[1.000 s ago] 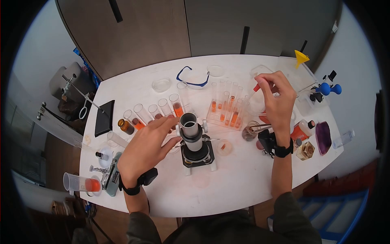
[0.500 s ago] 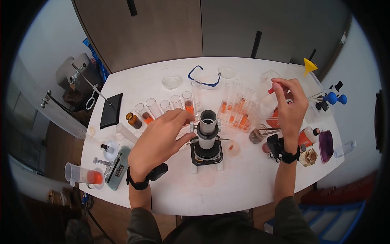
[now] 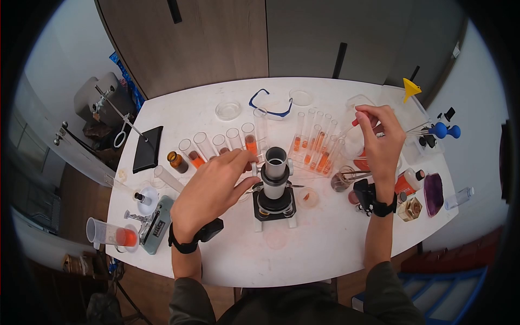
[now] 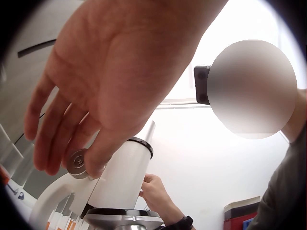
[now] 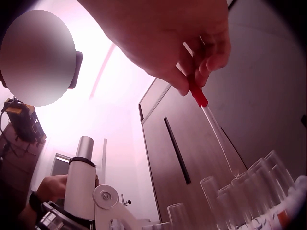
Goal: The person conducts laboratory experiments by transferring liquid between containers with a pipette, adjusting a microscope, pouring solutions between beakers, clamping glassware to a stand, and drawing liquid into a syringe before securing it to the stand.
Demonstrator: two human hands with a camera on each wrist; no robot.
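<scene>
The right hand (image 3: 385, 143) pinches the red bulb (image 5: 197, 93) of a dropper (image 5: 217, 129), which slants down and leftward from the fingers, its tip near the tubes' (image 3: 322, 140) mouths. The left hand (image 3: 211, 187) pinches the microscope's (image 3: 274, 187) knob (image 4: 76, 164).

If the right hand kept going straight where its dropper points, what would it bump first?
Probably the test tubes: the dropper in the right hand slants down toward their open tops. They look close, but depth is unclear.
</scene>
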